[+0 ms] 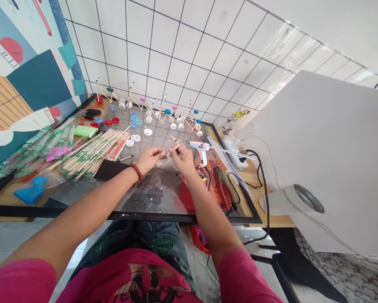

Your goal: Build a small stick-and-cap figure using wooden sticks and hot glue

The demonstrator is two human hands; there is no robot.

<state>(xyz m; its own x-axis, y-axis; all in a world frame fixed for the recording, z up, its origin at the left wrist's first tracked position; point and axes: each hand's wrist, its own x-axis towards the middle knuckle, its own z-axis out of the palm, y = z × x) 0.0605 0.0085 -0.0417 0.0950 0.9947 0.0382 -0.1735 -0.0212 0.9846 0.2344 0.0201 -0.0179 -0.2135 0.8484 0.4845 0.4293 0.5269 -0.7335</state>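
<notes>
Over the middle of the table my hands are close together. My right hand (183, 160) pinches short wooden sticks (176, 146), their pale ends showing past the thumb. My left hand (150, 160), with a red bead bracelet at its wrist, has thumb and forefinger closed on the other end of this small stick piece; the exact contact is partly hidden by the fingers. Just right of my right hand, a white glue gun (202, 150) stands on the table. White bottle caps (135, 138) lie beyond my left hand.
Left lies a pile of wooden chopsticks (94, 155) with green-printed wrappers. Along the tiled wall stand several stick-and-cap figures (166, 111). Pliers (223, 187) and red plastic (189, 195) lie right, near glue sticks (229, 160), a power strip (236, 155) and a black cable (264, 185).
</notes>
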